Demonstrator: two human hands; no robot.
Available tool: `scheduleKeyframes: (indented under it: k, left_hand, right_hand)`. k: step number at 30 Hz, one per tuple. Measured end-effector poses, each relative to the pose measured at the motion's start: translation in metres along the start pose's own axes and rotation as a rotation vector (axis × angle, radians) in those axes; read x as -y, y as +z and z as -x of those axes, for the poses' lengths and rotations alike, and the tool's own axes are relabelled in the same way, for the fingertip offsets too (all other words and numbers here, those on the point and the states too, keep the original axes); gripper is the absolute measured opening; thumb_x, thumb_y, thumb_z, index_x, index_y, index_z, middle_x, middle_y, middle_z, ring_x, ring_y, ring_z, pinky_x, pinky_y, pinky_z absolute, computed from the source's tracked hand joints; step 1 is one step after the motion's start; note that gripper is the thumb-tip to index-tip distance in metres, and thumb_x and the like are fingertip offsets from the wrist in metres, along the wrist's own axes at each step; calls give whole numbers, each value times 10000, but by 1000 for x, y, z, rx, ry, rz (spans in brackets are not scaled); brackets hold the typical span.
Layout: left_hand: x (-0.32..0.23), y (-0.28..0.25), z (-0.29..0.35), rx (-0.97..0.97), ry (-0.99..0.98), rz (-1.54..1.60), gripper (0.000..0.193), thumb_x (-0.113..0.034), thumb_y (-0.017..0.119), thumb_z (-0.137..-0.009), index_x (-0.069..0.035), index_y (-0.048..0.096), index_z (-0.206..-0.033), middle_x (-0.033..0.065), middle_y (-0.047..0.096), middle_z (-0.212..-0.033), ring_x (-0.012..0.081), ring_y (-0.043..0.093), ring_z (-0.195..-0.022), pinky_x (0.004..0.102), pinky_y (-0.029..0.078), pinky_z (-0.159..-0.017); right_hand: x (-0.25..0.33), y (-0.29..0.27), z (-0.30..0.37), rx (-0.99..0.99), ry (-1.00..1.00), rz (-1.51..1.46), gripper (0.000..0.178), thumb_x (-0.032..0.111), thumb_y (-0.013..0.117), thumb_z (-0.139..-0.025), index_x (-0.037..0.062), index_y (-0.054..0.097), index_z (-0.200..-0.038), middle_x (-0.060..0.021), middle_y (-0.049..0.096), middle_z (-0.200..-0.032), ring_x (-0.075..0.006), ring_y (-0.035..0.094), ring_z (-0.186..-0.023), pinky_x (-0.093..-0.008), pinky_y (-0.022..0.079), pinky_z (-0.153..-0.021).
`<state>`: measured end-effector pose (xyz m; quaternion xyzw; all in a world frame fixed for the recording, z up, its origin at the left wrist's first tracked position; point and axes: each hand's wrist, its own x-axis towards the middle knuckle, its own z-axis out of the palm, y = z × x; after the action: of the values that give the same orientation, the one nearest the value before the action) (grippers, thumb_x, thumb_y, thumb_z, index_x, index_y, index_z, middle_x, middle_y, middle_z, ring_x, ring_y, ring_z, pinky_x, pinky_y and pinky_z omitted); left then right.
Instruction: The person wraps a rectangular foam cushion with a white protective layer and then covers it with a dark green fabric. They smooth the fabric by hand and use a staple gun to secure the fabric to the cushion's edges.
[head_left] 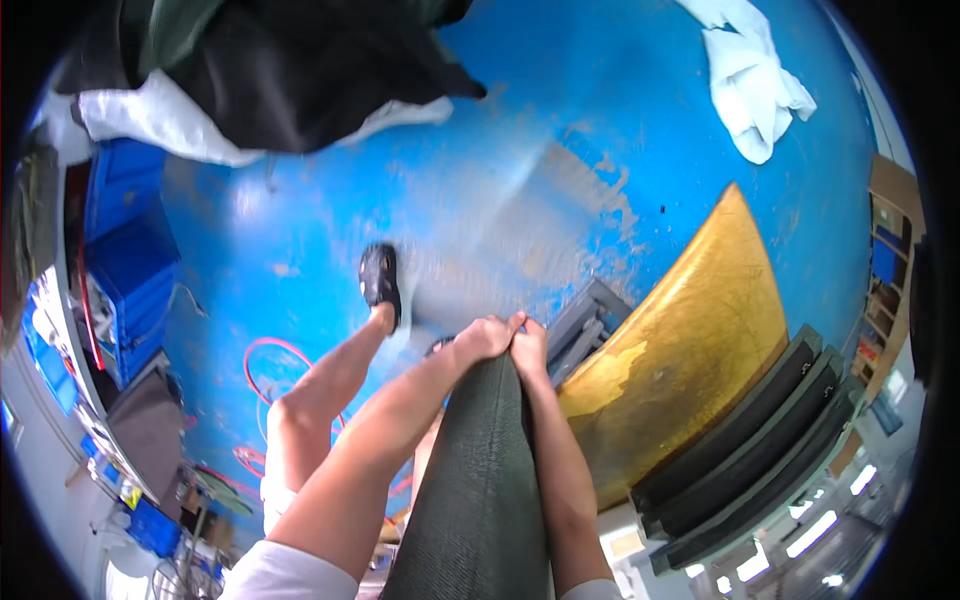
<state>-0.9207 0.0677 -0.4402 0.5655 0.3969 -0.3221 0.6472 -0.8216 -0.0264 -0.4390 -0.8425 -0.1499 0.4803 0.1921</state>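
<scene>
A long, dark green fabric-covered padded piece (480, 470) runs up from the lower edge between my forearms. At its narrow far end my hands come together. My left hand (485, 338) is closed on the end, on its left side. My right hand (529, 345) is closed at the same end, thumb up, close against the left. Whatever lies under the fingers is hidden.
A worn yellow board (680, 370) juts out at right, beside stacked dark green padded pieces (740, 440) and a grey metal frame (590, 315). Black material (300, 70) lies upper left, white cloth (755, 85) upper right. Red hose (250, 370) and blue bins (135, 270) are left.
</scene>
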Motion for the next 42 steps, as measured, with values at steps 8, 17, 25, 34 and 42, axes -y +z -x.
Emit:
scheduleKeyframes:
  k: [8,17,25,34,42]
  left_hand:
    - [85,12,75,-179,-112,755,457,-465,554,-1006,-79,662,-1226,161,713,-1031,231,675,-1002,354,495,-810]
    - [-10,22,480,-252,710,438,578,-343,575,-989,-6,491,-1451,210,362,-1583,441,221,-1509,545,189,-1210]
    - [-61,51,505,-770,882,282,433,-191,557,-965,40,567,-1330,197,602,-1375,425,500,-1351,534,354,-1139]
    - [-48,15,451,-501,1065,438,524,-330,417,-1035,37,536,-1388,214,505,-1482,405,416,-1420,510,284,-1184]
    - [-71,-13,447,-150,789,77,500,-357,439,-1055,-28,523,-1422,146,469,-1530,344,359,-1463,451,257,-1202]
  right_hand:
    - [65,-18,74,77,-230,80,181,102,667,-947,2,679,-1098,-105,688,-985,-168,652,-856,-305,525,-780]
    - [182,-156,378,398,-327,83,372,61,558,-970,-24,584,-1332,-190,535,-1457,-321,497,-1377,-378,382,-1125]
    - [233,-177,470,181,-718,457,710,331,655,-926,-74,392,-1447,-301,450,-1452,-489,464,-1317,-537,376,-1103]
    - [297,-136,413,-56,-595,785,311,322,502,-1028,45,631,-965,-180,708,-801,-380,690,-644,-467,549,-569]
    - [195,-197,494,-471,-405,83,171,175,593,-981,39,676,-1044,-170,706,-1059,-369,668,-1004,-433,534,-855]
